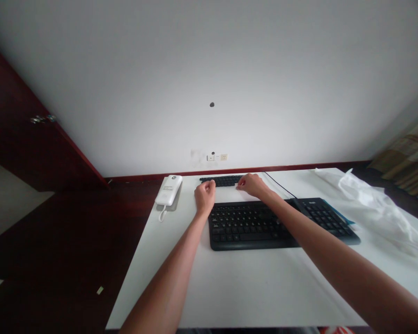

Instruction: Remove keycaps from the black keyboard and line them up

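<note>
A thin black strip of keys (pixel 223 181) lies near the far edge of the white table (pixel 251 287). My left hand (pixel 205 196) is curled at its left end, fingers closed on or against it. My right hand (pixel 251 184) is pinched at its right end, with something small and white under the fingertips. A large black keyboard (pixel 278 223) lies just in front of both hands, its cable (pixel 279 184) running to the back.
A white desk telephone (pixel 168 190) lies at the table's far left corner. Crumpled clear plastic wrapping (pixel 379 204) covers the right side. A dark red door (pixel 24 134) and dark floor are to the left; a white wall with sockets (pixel 217 157) is behind.
</note>
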Demonstrator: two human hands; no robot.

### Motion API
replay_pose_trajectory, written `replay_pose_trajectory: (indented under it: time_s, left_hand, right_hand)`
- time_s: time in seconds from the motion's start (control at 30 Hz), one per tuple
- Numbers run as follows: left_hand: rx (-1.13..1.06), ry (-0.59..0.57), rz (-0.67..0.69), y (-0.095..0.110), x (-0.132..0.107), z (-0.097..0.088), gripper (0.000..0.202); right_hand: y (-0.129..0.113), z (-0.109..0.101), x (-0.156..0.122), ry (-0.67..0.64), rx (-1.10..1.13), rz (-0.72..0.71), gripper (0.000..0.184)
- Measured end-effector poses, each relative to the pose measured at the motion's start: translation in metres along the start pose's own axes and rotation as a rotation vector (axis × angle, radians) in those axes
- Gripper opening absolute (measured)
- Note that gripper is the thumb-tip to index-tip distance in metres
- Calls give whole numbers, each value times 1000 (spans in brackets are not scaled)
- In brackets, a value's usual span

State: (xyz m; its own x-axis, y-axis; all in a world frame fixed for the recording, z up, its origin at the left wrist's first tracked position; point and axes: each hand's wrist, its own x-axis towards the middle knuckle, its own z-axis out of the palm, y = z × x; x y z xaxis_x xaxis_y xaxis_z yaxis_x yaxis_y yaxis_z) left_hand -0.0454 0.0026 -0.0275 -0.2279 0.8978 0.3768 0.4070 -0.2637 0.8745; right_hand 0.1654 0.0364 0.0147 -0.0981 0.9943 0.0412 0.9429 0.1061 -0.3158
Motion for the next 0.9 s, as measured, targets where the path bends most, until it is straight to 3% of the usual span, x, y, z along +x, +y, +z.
replay_pose_trajectory:
  time_s: [0.17,0.27,0.37,0.47,0.7,0.9]
  left_hand:
    - [-2,2,9,0,0,0,46]
    - [-5,2,12,1,-1,0,46]
    - [-7,3,17,1,-1,-1,45]
    - [-8,3,22,1,0,-1,45]
    - [4,2,25,-2,0,0,44]
    - [10,-2,17,-1,1,0,45]
  right_hand:
    - [14,-35,-35,-12,28,-111,11]
    - [24,-53,-65,-118,137,-301,13]
    - [33,-59,-90,-263,170,-402,20]
    - [37,-56,-103,-271,105,-393,25]
    - [39,-53,-104,-249,82,-398,16]
    - [44,-41,-70,-6,104,-255,20]
